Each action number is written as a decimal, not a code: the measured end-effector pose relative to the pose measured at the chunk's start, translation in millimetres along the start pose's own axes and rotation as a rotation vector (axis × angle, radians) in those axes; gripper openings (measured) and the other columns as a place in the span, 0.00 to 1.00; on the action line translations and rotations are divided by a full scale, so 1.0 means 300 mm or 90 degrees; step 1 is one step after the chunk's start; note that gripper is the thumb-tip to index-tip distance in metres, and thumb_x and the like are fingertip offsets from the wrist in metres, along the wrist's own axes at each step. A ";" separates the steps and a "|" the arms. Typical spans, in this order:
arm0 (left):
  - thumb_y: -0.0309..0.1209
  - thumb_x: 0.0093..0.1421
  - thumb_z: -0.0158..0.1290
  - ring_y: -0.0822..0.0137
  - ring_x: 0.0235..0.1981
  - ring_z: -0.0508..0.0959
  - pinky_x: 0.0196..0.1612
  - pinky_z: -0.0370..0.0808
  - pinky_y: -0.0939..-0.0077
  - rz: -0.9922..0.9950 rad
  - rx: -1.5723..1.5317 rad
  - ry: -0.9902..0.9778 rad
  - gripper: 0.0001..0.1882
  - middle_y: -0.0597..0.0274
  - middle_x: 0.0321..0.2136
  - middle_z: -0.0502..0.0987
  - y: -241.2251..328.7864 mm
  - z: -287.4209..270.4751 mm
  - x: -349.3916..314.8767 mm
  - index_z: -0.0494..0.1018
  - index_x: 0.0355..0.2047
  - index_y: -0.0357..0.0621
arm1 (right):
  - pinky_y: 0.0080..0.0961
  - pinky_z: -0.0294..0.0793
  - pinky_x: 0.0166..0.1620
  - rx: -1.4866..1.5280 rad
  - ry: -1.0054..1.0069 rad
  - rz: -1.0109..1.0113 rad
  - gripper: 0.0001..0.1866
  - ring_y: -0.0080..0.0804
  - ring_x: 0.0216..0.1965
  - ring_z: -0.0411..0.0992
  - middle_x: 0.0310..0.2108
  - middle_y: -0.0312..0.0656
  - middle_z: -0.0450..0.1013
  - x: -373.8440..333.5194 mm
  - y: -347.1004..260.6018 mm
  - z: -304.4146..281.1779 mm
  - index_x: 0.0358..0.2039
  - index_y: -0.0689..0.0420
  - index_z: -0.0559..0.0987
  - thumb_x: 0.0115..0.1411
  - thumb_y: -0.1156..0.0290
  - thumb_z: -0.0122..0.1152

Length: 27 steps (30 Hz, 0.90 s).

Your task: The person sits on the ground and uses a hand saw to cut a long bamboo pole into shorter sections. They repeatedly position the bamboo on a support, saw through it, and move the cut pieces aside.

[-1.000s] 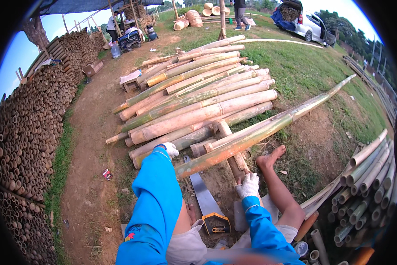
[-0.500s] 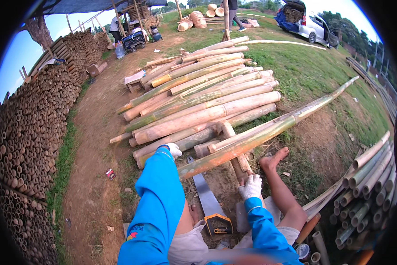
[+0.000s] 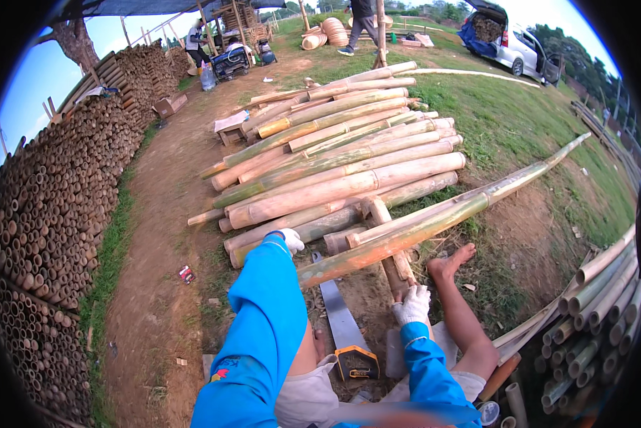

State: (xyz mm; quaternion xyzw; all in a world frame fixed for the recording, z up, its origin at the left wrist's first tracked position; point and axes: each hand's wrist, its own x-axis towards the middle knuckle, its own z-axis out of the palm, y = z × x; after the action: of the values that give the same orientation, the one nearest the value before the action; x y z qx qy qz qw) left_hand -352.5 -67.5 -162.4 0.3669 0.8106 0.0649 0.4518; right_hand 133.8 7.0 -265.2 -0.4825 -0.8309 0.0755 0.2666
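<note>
My right hand (image 3: pixel 413 305), in a white glove, is closed around the near end of a short bamboo piece (image 3: pixel 397 272). That piece passes beneath a long green-brown bamboo pole (image 3: pixel 435 220), which slants from in front of me to the far right. My left hand (image 3: pixel 290 241), also gloved, is by the near bamboo poles of the pile, beyond the long pole's near end; the sleeve and wrist hide most of its fingers. Between my legs lies a hand saw (image 3: pixel 342 317) with a yellow and black handle, its blade pointing away from me.
Ahead lies a pile of cut bamboo poles (image 3: pixel 349 187). Stacked bamboo (image 3: pixel 56 207) forms a wall at the left, and more poles (image 3: pixel 599 307) lie at the right. A car (image 3: pixel 517 44) with its tailgate up and two people are in the background. My bare foot (image 3: pixel 450 262) rests near the long pole.
The view has swung slightly left, so the scene sits further right and lower. A person in the background has walked to the left. Both hands keep nearly the same places.
</note>
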 end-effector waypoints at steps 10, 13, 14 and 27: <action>0.42 0.66 0.66 0.50 0.51 0.86 0.52 0.84 0.48 0.005 -0.005 0.003 0.40 0.48 0.57 0.83 0.005 0.002 -0.014 0.65 0.73 0.40 | 0.55 0.68 0.65 0.004 -0.044 0.039 0.35 0.64 0.60 0.69 0.58 0.59 0.70 0.001 0.003 0.005 0.67 0.59 0.76 0.59 0.59 0.69; 0.43 0.66 0.65 0.51 0.51 0.86 0.52 0.84 0.48 -0.002 0.004 0.007 0.40 0.49 0.56 0.83 0.003 0.002 -0.008 0.65 0.73 0.40 | 0.57 0.72 0.62 0.009 0.005 0.014 0.31 0.66 0.58 0.70 0.56 0.62 0.72 0.000 0.002 0.007 0.62 0.60 0.77 0.60 0.61 0.69; 0.43 0.67 0.65 0.52 0.50 0.86 0.51 0.84 0.48 -0.002 0.027 0.000 0.39 0.49 0.55 0.84 0.004 0.000 -0.004 0.66 0.73 0.40 | 0.56 0.71 0.62 0.005 0.005 0.008 0.32 0.65 0.58 0.70 0.57 0.60 0.72 -0.001 0.002 0.007 0.63 0.60 0.76 0.59 0.61 0.69; 0.42 0.65 0.66 0.49 0.52 0.85 0.51 0.83 0.46 -0.002 0.021 0.000 0.41 0.46 0.56 0.83 0.001 0.002 0.027 0.65 0.73 0.40 | 0.53 0.71 0.61 0.011 0.020 0.006 0.35 0.60 0.56 0.71 0.57 0.55 0.72 0.001 0.006 0.020 0.66 0.57 0.76 0.57 0.65 0.70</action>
State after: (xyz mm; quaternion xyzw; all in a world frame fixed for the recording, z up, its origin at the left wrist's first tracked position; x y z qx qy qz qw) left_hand -354.4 -62.1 -168.3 0.3731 0.8122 0.0510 0.4456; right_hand 131.8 9.0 -270.7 -0.4853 -0.8237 0.0762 0.2831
